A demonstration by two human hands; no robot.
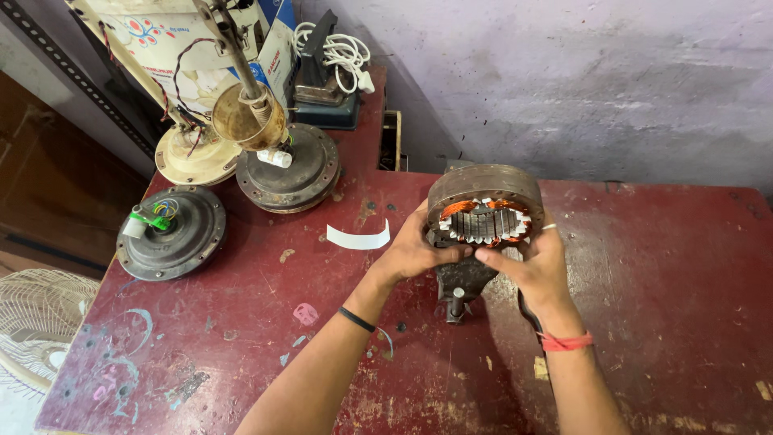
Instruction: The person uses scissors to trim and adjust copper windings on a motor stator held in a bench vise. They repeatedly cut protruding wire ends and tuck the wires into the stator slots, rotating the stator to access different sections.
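Stator: round fan-motor stator (484, 201), copper windings and white slot liners showing inside a grey laminated ring; held on edge at the middle of the bench, bore facing the person, so its axis runs from the person towards the wall.
Support: seated over a small dark bench vise (461, 282); whether the vise grips it I cannot tell.
Left hand: left hand (411, 251) clamped on the ring's lower left edge, thumb towards the bore.
Right hand: right hand (538, 266) closed on the lower right edge, a fingertip reaching to the slots; red thread band at the wrist.
Key relation: stator sits directly ahead of and just above both hands, between them; neither hand is clearly nearer, both touching.
Bench: worn red-painted table (668, 266), scuffed and stained.
Near left: curled white paper strip (357, 238), lying apart from the left hand.
Far left: three ceiling-fan motor housings (171, 234), one with coloured wires showing, well away from the hands.
Back edge: coiled white cable (338, 52) on a dark device by the wall.
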